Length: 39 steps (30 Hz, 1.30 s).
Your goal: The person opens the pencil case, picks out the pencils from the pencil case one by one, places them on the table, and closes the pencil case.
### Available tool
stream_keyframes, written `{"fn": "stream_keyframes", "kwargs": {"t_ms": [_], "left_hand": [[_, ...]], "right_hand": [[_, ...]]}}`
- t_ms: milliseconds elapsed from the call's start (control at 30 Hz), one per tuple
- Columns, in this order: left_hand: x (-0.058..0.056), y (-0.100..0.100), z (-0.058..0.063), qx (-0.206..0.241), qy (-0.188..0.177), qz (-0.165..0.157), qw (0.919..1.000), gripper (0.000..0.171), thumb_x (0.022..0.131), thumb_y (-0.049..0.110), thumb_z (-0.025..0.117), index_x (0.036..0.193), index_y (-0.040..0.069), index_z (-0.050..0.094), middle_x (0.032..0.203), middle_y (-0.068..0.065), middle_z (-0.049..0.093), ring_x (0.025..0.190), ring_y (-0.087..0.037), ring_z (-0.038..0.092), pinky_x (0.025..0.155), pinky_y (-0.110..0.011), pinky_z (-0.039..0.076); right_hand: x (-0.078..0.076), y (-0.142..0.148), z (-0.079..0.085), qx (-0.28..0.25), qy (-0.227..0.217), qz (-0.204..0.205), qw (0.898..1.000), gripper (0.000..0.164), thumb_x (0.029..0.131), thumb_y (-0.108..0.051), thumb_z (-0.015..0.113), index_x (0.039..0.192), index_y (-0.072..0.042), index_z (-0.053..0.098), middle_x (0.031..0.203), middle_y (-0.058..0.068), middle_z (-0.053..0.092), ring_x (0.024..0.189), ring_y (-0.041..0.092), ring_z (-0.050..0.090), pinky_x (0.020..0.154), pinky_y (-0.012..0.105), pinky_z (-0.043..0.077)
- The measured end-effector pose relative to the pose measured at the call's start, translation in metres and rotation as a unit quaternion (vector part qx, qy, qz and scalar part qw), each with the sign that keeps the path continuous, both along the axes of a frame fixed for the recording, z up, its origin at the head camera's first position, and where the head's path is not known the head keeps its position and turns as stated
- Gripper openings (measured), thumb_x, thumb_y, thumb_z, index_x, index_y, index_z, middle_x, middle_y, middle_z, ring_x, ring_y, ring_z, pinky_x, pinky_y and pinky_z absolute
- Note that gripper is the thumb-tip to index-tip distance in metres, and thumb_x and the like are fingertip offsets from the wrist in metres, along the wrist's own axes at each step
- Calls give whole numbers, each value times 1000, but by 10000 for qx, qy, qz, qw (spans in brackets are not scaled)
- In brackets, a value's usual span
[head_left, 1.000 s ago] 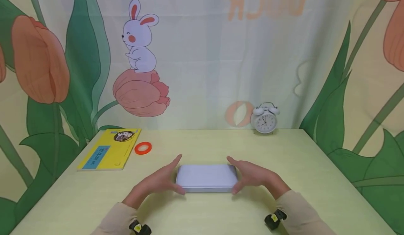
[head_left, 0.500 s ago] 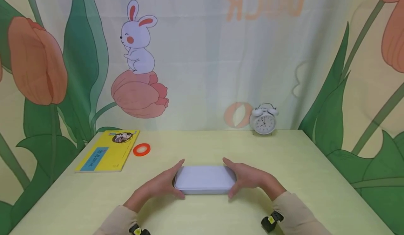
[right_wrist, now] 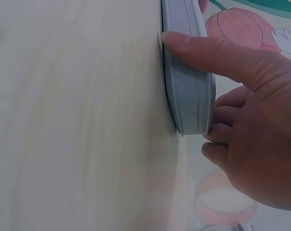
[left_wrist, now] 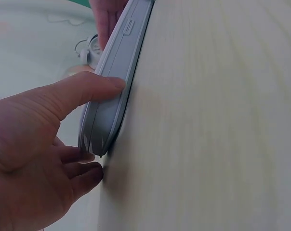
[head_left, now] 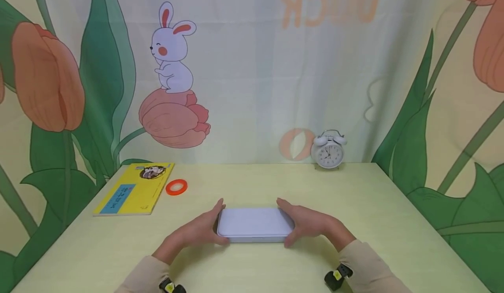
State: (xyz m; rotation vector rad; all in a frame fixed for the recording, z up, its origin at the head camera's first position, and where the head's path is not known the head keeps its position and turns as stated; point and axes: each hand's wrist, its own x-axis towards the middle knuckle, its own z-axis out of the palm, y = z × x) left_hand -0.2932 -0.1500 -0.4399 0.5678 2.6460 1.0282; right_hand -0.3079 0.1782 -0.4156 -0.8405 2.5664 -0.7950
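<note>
A flat, pale lavender-white case (head_left: 256, 222) with rounded corners lies on the table at the front middle. A small latch (left_wrist: 129, 27) shows on its grey front side in the left wrist view. At its left end my left hand (head_left: 201, 229) holds it, thumb on the front side and fingers around the end and back. My right hand (head_left: 309, 221) grips the opposite end likewise, with its thumb (right_wrist: 198, 50) across the front side in the right wrist view. The fingers behind the case are partly hidden.
A yellow book (head_left: 135, 189) lies at the left rear, with an orange-red ring (head_left: 176, 187) beside it. At the back right a white alarm clock (head_left: 328, 151) stands near the printed curtain (head_left: 244, 74). The pale wooden table (head_left: 393, 223) extends around the case.
Both hands have closed in slightly on the ends of the case, with the right hand shifting a little left. The case stays in nearly the same place on the table.
</note>
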Motion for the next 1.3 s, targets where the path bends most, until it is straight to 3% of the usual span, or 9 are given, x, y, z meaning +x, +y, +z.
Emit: {"fn": "stream_keyframes", "kwargs": {"t_ms": [133, 300, 533, 800, 1100, 1300], "left_hand": [[-2, 0, 0, 39, 163, -56, 9998, 119, 75, 29, 89, 159, -1, 10, 155, -19, 38, 142, -30, 36, 117, -49, 27], [-3, -1, -2, 352, 394, -241, 9983, 118, 75, 20, 89, 160, 4, 8, 156, -19, 36, 140, -33, 39, 115, -49, 31], [-5, -2, -4, 535, 379, -276, 9975, 121, 75, 15, 88, 161, 9, 4, 152, -22, 40, 137, -33, 44, 112, -48, 36], [-6, -4, -4, 522, 395, -201, 9977, 120, 74, 14, 89, 161, 9, 6, 149, -20, 44, 135, -33, 46, 111, -47, 38], [-8, -2, -4, 249, 629, -259, 9974, 111, 74, 20, 89, 159, 5, 19, 145, -17, 50, 134, -31, 47, 109, -48, 40], [-6, -5, -3, 355, 654, -342, 9966, 95, 75, 16, 88, 152, 2, 34, 148, -19, 47, 135, -37, 46, 108, -49, 41]], "right_hand": [[0, 0, -2, 42, 41, 6, 10000, 113, 74, -19, 89, 156, 7, 16, 161, 23, 21, 148, 34, 22, 120, 47, 21], [-2, 0, -4, 73, 165, 80, 9998, 111, 75, -18, 87, 155, 8, 16, 161, 24, 20, 148, 34, 21, 120, 47, 20], [-3, 1, -5, 109, 352, 147, 9992, 108, 75, -18, 86, 154, 9, 18, 161, 25, 20, 148, 35, 21, 120, 48, 20], [0, 0, -4, 213, 320, 267, 9989, 98, 78, -19, 84, 153, 8, 27, 163, 24, 14, 150, 37, 12, 120, 50, 17], [3, -1, -1, 365, 432, 303, 9979, 99, 79, -22, 82, 153, 10, 24, 162, 26, 15, 150, 40, 12, 120, 51, 16], [3, -3, -1, 407, 406, 282, 9979, 98, 81, -25, 82, 154, 9, 25, 162, 25, 17, 150, 38, 14, 120, 50, 19]]}}
